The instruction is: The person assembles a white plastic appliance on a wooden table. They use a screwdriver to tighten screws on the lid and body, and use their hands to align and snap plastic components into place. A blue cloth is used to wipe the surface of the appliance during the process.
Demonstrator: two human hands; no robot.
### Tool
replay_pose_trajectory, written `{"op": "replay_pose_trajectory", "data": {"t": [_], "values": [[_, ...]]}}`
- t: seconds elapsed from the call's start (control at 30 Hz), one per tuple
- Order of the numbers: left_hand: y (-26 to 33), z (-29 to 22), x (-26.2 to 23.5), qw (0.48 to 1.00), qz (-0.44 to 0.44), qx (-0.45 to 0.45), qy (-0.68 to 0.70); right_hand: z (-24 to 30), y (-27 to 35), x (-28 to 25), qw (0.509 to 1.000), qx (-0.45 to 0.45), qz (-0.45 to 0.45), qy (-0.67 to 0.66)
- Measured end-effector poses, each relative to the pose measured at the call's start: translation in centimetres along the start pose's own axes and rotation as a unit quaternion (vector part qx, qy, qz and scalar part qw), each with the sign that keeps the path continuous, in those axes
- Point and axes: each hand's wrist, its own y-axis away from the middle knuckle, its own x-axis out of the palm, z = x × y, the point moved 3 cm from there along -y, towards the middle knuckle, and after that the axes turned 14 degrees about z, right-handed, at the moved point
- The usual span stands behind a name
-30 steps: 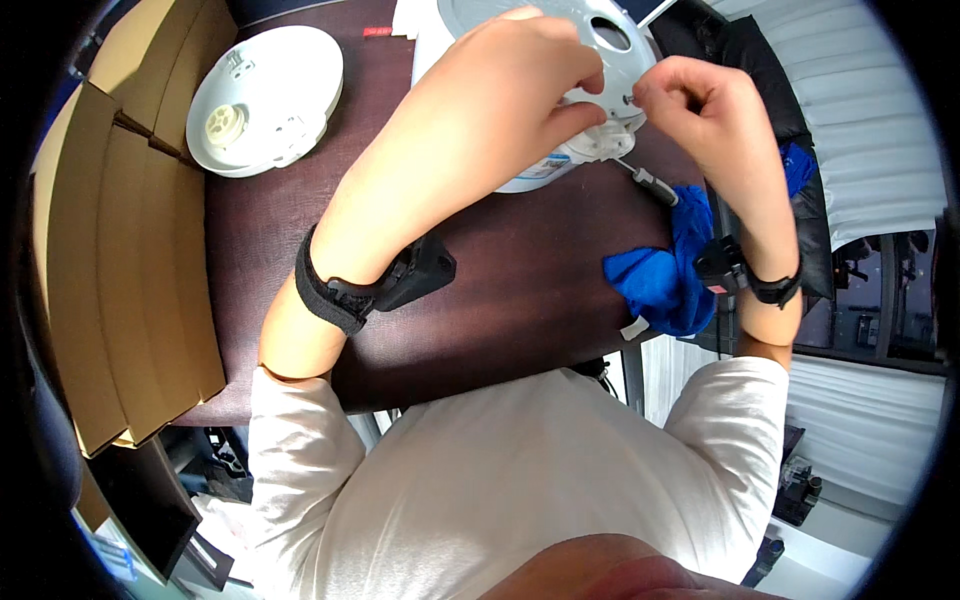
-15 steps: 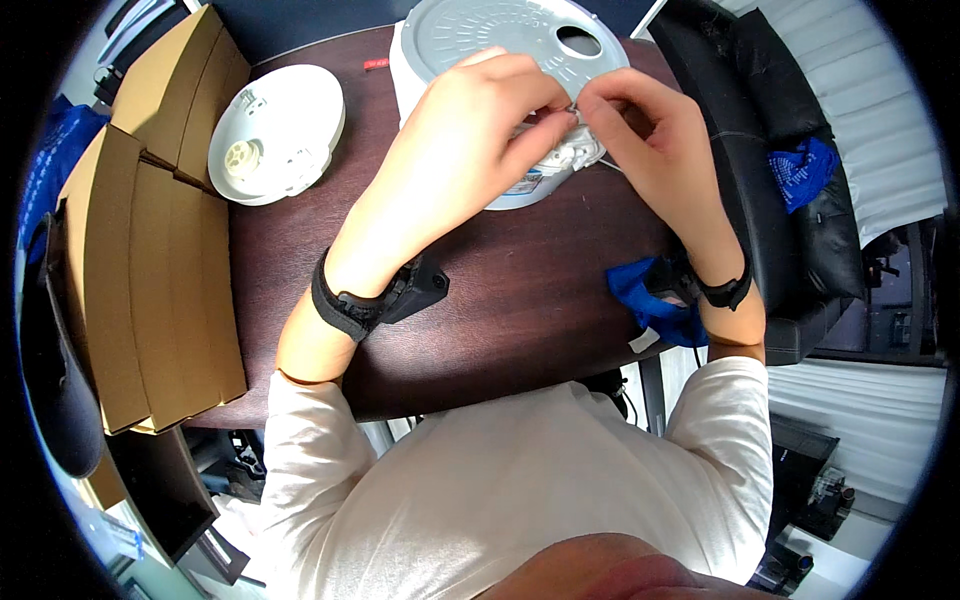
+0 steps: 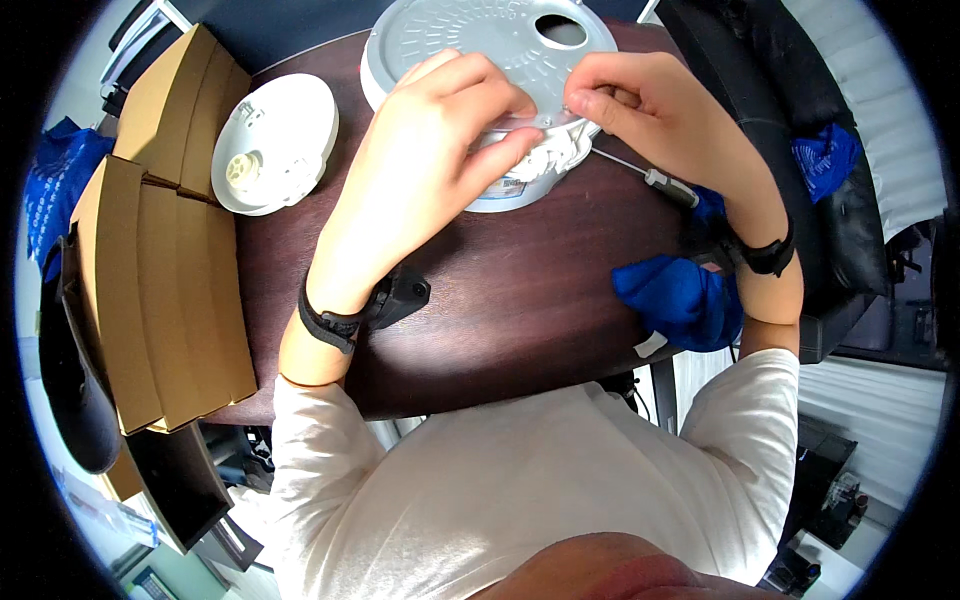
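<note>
The thumb and index finger of the right hand (image 3: 665, 105) pinch nearly together over the front rim of a round grey-and-white appliance (image 3: 450, 35), while the left hand's (image 3: 432, 135) thumb and forefinger leave a narrow gap beside its white fitting (image 3: 565, 152); I cannot tell whether either pair grips anything. The appliance sits at the far side of the dark table (image 3: 470, 310), a screwdriver (image 3: 673, 188) lying just beside it. Farther out are a blue cloth (image 3: 685, 305) near the right forearm, a round white cover (image 3: 290, 120) to the left, and cardboard boxes (image 3: 195, 300) beyond.

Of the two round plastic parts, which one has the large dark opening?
The grey part by the left hand; the white part, nearer the boxes, shows none.
</note>
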Motion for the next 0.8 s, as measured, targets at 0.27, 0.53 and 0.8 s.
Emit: {"op": "replay_pose_trajectory", "data": {"t": [0.27,0.53,0.8], "values": [[0.0,0.0,0.0,1.0,0.006,-0.009,0.016,0.3,-1.8,-1.2,0.994,-0.035,0.089,0.059],[0.0,0.3,0.2,1.0,-0.006,-0.007,0.025,0.5,-2.7,-0.8,0.989,-0.04,0.11,0.088],[-0.1,0.4,0.2,1.0,-0.008,-0.001,0.028,0.7,-2.9,-0.8,0.983,-0.057,0.127,0.123]]}}
